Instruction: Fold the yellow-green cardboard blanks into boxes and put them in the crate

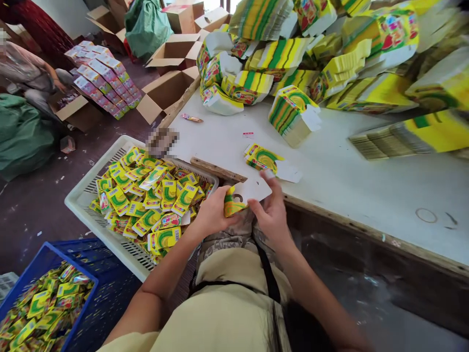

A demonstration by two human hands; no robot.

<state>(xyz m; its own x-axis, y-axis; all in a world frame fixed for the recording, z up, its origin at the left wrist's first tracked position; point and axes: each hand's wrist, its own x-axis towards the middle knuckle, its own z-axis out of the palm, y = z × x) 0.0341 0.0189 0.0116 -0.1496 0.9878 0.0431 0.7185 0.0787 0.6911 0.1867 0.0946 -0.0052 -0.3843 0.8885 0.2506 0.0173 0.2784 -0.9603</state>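
Right by counter (340,171): small yellow box (233,205) held up. L hand (216,211) pinching yellow end, R hand (271,210) pinching white flap (252,188). Prob folding step imo; next move likely calls for tucking flap in, L hand steady.

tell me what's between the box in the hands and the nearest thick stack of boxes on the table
In the head view, yellow-green packaging lies on the table between the held box and that stack; piece count unclear.
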